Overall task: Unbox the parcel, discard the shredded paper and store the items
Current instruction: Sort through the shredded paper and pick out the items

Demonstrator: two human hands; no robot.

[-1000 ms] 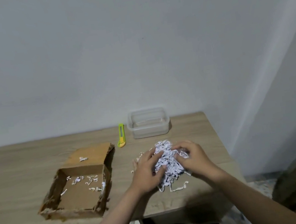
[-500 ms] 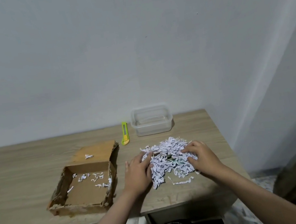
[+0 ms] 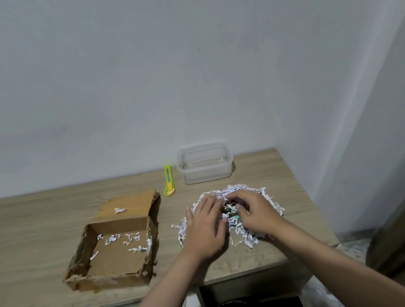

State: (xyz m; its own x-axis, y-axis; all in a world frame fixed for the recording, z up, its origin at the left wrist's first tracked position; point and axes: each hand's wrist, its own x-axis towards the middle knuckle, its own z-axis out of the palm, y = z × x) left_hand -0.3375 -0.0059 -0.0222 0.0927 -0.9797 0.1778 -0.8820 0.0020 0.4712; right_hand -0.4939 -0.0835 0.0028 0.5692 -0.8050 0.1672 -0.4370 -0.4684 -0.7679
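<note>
On the right half of the pale wood-grain tabletop (image 3: 36, 225), both hands work in a loose heap of white shredded paper (image 3: 251, 190): the left hand (image 3: 207, 227) lies flat with fingers spread, holding nothing, while the right hand (image 3: 256, 215) curls its fingertips down near a small green item (image 3: 234, 217) showing between the strips; whether that grip has closed on it, I cannot tell. To do this well, it seems wise to part the shreds outward with the flat hand, lift each item clear by pinching it alone, and keep strips from sliding off the near edge. Left of the heap sits the torn brown cardboard box (image 3: 115, 261), open, with only a few scraps left inside. Behind the heap a clear, lidless plastic container (image 3: 205, 163) waits, apparently empty, beside a yellow-green utility knife (image 3: 168, 180). Plain pale walls meet in a corner at right, and a few paper scraps lie on something dark below the table edge.
</note>
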